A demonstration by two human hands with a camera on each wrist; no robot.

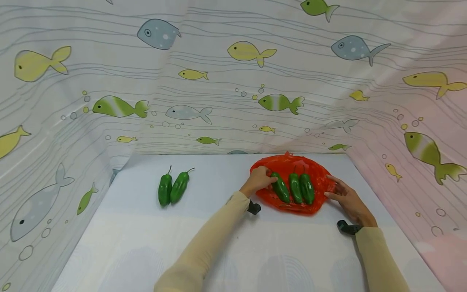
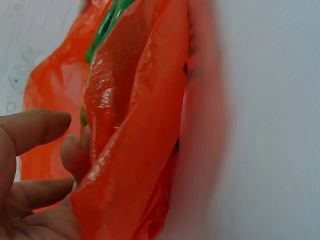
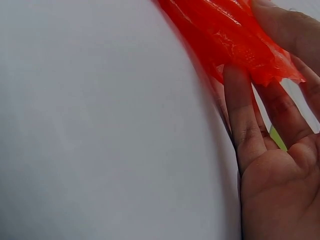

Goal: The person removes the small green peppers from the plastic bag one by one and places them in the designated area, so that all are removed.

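Three green peppers [image 1: 295, 188] lie side by side on a red plastic bag [image 1: 310, 209] spread on the white table. My left hand [image 1: 258, 179] is at the bag's left side, fingertips by the stem end of the leftmost pepper [image 1: 280, 189]. In the left wrist view its fingers [image 2: 37, 127] are loosely bent and spaced apart, with nothing seen gripped between them. At the bag's right edge, my right hand [image 1: 348, 199] holds the red plastic between thumb [image 3: 285, 25] above and fingers below. Two more green peppers [image 1: 165, 189] lie together on the left of the table.
The white table [image 1: 138, 239] runs back to a hanging cloth [image 1: 219, 89] printed with fish, which also encloses both sides. Dark straps with small devices [image 1: 254, 208] sit at both wrists.
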